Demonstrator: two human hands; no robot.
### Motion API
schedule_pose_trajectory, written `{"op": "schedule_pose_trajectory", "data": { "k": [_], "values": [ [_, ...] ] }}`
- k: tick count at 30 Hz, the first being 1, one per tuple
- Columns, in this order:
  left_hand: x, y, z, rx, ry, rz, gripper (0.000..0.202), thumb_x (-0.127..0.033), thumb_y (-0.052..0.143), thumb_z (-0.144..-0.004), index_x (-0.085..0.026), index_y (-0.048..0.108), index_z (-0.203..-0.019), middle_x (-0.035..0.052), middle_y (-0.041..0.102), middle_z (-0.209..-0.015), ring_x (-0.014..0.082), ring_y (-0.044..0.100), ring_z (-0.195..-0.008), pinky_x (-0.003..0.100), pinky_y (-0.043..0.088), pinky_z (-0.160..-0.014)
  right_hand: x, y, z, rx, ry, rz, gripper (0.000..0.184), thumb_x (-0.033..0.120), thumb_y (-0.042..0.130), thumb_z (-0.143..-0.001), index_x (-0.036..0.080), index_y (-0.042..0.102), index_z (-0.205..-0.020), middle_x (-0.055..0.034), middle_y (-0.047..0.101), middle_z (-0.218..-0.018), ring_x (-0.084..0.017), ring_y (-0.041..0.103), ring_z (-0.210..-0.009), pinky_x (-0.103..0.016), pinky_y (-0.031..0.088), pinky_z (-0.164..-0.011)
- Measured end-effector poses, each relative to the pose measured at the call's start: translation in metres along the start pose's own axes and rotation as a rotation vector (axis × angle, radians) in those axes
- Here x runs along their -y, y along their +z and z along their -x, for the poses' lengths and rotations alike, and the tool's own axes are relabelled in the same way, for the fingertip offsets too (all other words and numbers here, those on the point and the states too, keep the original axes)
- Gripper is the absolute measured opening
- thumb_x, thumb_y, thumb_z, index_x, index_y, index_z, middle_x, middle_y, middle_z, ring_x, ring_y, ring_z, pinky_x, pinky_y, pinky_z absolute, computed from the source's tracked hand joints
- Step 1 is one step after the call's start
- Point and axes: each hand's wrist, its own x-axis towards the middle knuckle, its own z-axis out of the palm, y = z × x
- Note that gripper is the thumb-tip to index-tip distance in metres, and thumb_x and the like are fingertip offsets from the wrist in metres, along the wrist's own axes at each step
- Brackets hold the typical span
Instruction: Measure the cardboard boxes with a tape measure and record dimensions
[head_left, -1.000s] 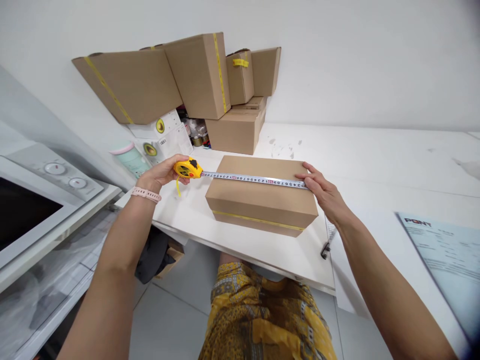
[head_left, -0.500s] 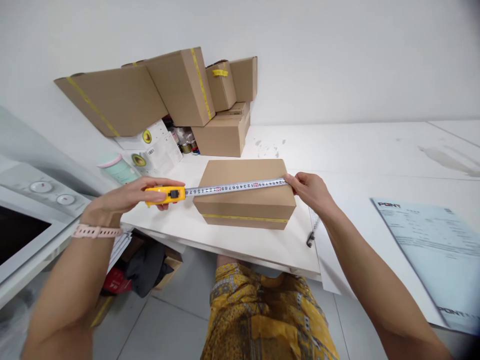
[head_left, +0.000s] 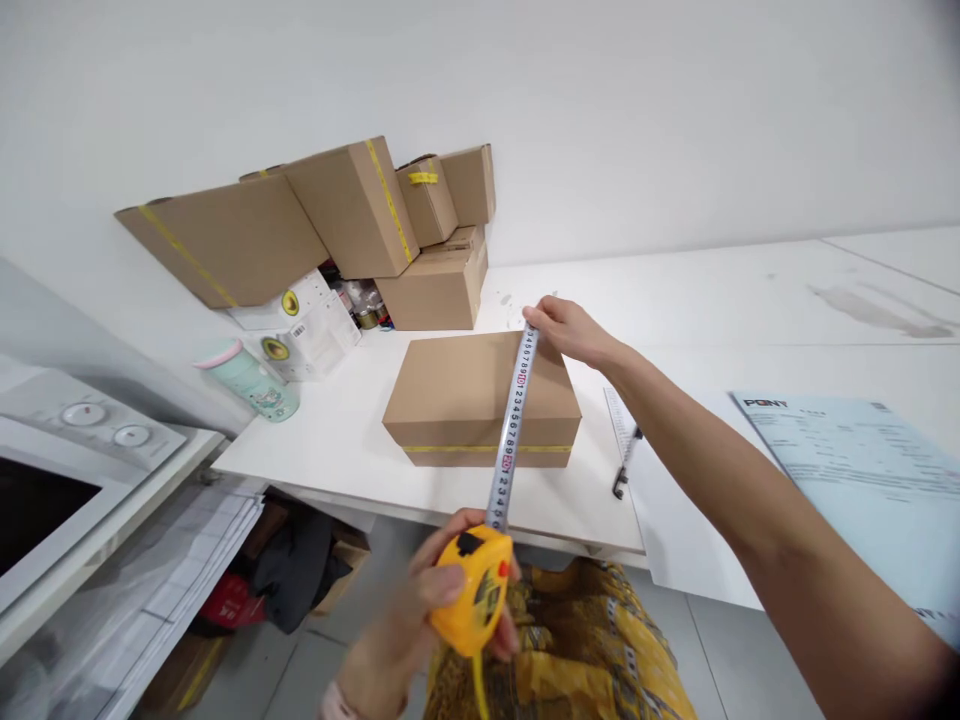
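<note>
A yellow tape measure point(head_left: 471, 590) is gripped in my left hand point(head_left: 420, 605), low in front of the table edge. Its silver blade point(head_left: 512, 430) runs out away from me, slanting over the closed cardboard box point(head_left: 457, 385). At the far end, my right hand point(head_left: 566, 325) pinches the tip of the blade near the box's back right edge. The box lies on the white table point(head_left: 330, 440), with a yellow strip along its front side.
Several cardboard boxes point(head_left: 345, 210) are stacked at the back left against the wall. A mint tumbler point(head_left: 255, 380) and a microwave point(head_left: 75, 450) stand on the left. A black pen-like item point(head_left: 622, 470) and a blue printed folder point(head_left: 840, 480) lie on the right.
The blade has swung from lying along the box's length to crossing its width. My left hand came down towards me with the case; my right moved to the box's back edge.
</note>
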Motion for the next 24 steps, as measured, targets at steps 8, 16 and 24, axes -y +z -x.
{"op": "schedule_pose_trajectory", "data": {
  "k": [8,16,24],
  "values": [
    [0.012,0.053,-0.061,-0.159,0.082,0.089,0.040,-0.052,0.068,-0.085,-0.015,0.064,-0.099,0.0075,0.065,-0.101,0.0235,0.074,-0.066,0.032,0.060,-0.054,-0.027,0.030,-0.057,0.106,0.109,0.062,0.034,0.045,0.053,-0.096,0.020,0.050,-0.072,-0.0031,0.057,-0.077,-0.017,0.050,-0.072,-0.032,0.038,-0.069],
    [0.016,0.064,-0.044,-0.176,0.067,0.182,0.045,-0.056,0.062,-0.089,-0.015,0.071,-0.106,0.0116,0.069,-0.110,0.0232,0.074,-0.064,0.029,0.057,-0.050,-0.035,0.035,-0.042,0.183,0.061,-0.033,0.038,0.047,0.057,-0.090,0.021,0.046,-0.064,0.0024,0.045,-0.065,-0.014,0.042,-0.065,-0.030,0.034,-0.064],
    [0.029,0.070,-0.042,-0.174,0.085,0.239,0.043,-0.054,0.054,-0.095,-0.019,0.072,-0.113,0.0112,0.068,-0.112,0.0241,0.075,-0.067,0.029,0.057,-0.052,-0.033,0.033,-0.038,0.227,-0.026,0.004,0.043,0.049,0.053,-0.092,0.022,0.038,-0.062,0.0024,0.037,-0.064,-0.014,0.035,-0.062,-0.030,0.030,-0.061]
  ]
}}
